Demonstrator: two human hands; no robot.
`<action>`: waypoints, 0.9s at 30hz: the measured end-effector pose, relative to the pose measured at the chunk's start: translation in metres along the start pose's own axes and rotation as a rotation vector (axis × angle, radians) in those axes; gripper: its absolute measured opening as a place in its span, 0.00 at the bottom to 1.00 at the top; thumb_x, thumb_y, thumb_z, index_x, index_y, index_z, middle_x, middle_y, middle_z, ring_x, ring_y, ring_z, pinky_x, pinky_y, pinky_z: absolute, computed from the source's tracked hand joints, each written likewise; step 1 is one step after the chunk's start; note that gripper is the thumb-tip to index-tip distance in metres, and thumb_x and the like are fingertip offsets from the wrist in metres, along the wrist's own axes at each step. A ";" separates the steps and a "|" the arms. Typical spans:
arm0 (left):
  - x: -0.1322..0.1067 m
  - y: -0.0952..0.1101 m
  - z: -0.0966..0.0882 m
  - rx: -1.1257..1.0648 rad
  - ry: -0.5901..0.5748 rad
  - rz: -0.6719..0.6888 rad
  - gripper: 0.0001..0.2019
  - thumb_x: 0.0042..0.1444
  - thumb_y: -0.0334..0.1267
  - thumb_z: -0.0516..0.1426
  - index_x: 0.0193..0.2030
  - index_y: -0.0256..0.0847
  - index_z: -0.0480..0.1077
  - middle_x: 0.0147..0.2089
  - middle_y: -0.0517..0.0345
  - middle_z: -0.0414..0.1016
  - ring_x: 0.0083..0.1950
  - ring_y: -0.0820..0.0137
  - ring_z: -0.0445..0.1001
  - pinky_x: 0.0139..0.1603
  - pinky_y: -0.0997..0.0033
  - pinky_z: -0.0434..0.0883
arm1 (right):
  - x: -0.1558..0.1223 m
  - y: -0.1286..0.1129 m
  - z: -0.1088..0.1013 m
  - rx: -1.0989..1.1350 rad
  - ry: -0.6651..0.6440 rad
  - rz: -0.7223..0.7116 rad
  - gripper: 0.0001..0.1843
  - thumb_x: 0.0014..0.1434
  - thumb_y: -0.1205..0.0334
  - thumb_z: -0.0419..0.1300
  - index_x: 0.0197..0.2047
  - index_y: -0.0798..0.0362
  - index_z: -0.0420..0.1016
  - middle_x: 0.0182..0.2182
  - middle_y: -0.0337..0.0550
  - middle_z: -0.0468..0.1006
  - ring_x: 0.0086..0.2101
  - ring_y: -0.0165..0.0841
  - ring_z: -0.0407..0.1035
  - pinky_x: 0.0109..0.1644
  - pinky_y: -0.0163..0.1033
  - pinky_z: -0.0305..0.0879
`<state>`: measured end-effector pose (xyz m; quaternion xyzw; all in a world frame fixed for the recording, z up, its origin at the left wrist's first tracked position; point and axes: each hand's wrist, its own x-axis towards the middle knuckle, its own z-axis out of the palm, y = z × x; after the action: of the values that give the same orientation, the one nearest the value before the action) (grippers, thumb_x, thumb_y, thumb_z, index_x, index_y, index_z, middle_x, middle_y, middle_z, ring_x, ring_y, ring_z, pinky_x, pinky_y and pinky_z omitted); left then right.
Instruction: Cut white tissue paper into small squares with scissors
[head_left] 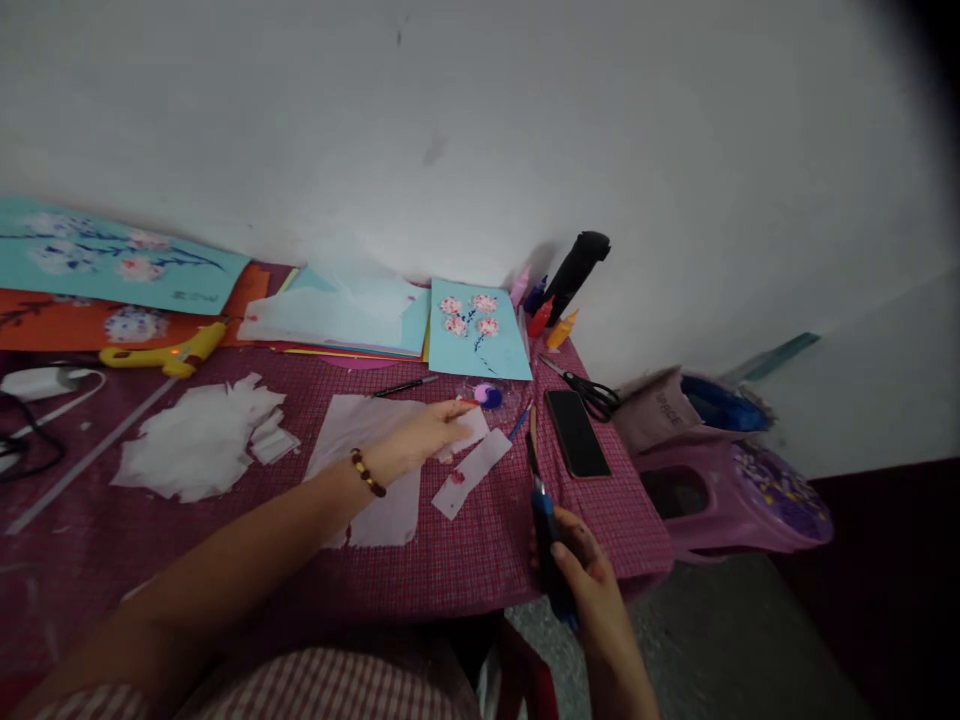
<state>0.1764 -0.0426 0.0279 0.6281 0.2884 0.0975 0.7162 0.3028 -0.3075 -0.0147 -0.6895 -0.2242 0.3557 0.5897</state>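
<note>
My left hand (427, 438) reaches across a pale sheet of paper (375, 470) on the checked red tablecloth (465, 560); its fingers pinch a small white paper piece (471, 428). A narrow white strip with a pink spot (472, 472) lies just right of it. My right hand (589, 580) is closed round the dark blue handle of a cutter knife (541, 510), blade pointing away, near the table's front right edge. A small paint dish with pink and blue (487, 396) sits just beyond the left fingers.
A phone (576, 432) and black scissors (589, 388) lie at the right. A blue card with painted flowers (476, 330), paint bottles (551, 320), stacked coloured papers (345, 320), crumpled white paper (199, 435), a yellow glue gun (169, 352) and a pink stool (739, 495).
</note>
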 end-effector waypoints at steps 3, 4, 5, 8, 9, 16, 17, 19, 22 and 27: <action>0.004 -0.008 0.003 0.228 0.023 -0.030 0.25 0.46 0.33 0.58 0.54 0.38 0.67 0.26 0.64 0.70 0.19 0.77 0.62 0.18 0.78 0.55 | 0.003 0.002 0.005 0.048 -0.023 -0.023 0.18 0.54 0.52 0.65 0.49 0.44 0.75 0.45 0.44 0.79 0.42 0.41 0.74 0.41 0.43 0.72; 0.002 -0.011 0.003 0.280 0.028 -0.030 0.26 0.47 0.33 0.58 0.56 0.37 0.66 0.24 0.64 0.70 0.18 0.76 0.62 0.18 0.77 0.55 | 0.004 0.002 0.006 0.053 -0.026 -0.035 0.18 0.55 0.52 0.65 0.49 0.43 0.75 0.44 0.44 0.80 0.42 0.41 0.74 0.41 0.42 0.72; -0.002 -0.013 0.003 0.329 0.030 -0.021 0.27 0.47 0.33 0.57 0.57 0.37 0.66 0.24 0.64 0.70 0.18 0.75 0.63 0.18 0.77 0.54 | 0.005 0.004 0.007 0.056 -0.030 -0.044 0.18 0.55 0.52 0.65 0.49 0.43 0.75 0.44 0.44 0.80 0.42 0.41 0.74 0.41 0.42 0.72; -0.019 -0.013 0.001 0.510 0.037 0.059 0.27 0.52 0.36 0.55 0.61 0.39 0.64 0.26 0.61 0.74 0.22 0.71 0.68 0.21 0.75 0.57 | 0.006 0.009 0.008 0.024 -0.022 -0.076 0.18 0.55 0.52 0.65 0.50 0.42 0.75 0.45 0.44 0.79 0.45 0.41 0.73 0.46 0.44 0.72; -0.026 -0.011 0.000 0.580 0.045 0.092 0.26 0.54 0.38 0.55 0.62 0.39 0.64 0.28 0.59 0.75 0.24 0.70 0.71 0.23 0.75 0.59 | 0.005 0.011 0.009 0.003 -0.014 -0.086 0.18 0.55 0.53 0.65 0.50 0.42 0.75 0.46 0.45 0.79 0.47 0.42 0.73 0.49 0.45 0.71; -0.097 -0.015 -0.052 0.891 0.377 0.159 0.23 0.60 0.46 0.52 0.60 0.41 0.66 0.54 0.46 0.75 0.48 0.60 0.75 0.49 0.62 0.69 | -0.001 0.014 0.023 -0.174 0.030 -0.135 0.20 0.56 0.54 0.63 0.52 0.45 0.73 0.48 0.48 0.78 0.51 0.45 0.71 0.57 0.53 0.65; -0.111 -0.021 -0.064 0.921 0.417 0.165 0.22 0.60 0.47 0.51 0.58 0.41 0.68 0.54 0.47 0.75 0.50 0.59 0.74 0.52 0.61 0.69 | -0.002 0.014 0.023 -0.198 0.032 -0.146 0.19 0.56 0.53 0.63 0.52 0.46 0.73 0.49 0.49 0.78 0.51 0.45 0.70 0.57 0.53 0.65; -0.143 -0.035 -0.087 0.965 0.462 0.143 0.20 0.60 0.49 0.52 0.53 0.42 0.71 0.51 0.48 0.76 0.51 0.57 0.74 0.55 0.57 0.68 | -0.006 0.014 0.018 -0.269 0.033 -0.177 0.19 0.57 0.53 0.62 0.52 0.46 0.71 0.50 0.50 0.76 0.52 0.46 0.70 0.57 0.55 0.65; -0.189 -0.053 -0.107 0.977 0.542 0.040 0.18 0.58 0.50 0.53 0.50 0.44 0.73 0.50 0.51 0.77 0.52 0.55 0.74 0.56 0.54 0.68 | -0.010 0.013 0.005 -0.491 0.050 -0.253 0.20 0.58 0.52 0.61 0.53 0.46 0.70 0.50 0.50 0.75 0.52 0.47 0.69 0.58 0.58 0.63; -0.225 -0.060 -0.106 1.029 0.534 -0.019 0.20 0.60 0.48 0.51 0.53 0.41 0.71 0.54 0.47 0.75 0.57 0.55 0.71 0.60 0.54 0.66 | -0.003 0.013 -0.010 -0.959 0.116 -0.405 0.25 0.58 0.46 0.56 0.53 0.52 0.71 0.45 0.55 0.75 0.46 0.50 0.69 0.52 0.60 0.65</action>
<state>-0.0773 -0.0777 0.0314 0.8465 0.4750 0.0935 0.2217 0.3071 -0.3189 -0.0258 -0.8435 -0.4577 0.0534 0.2760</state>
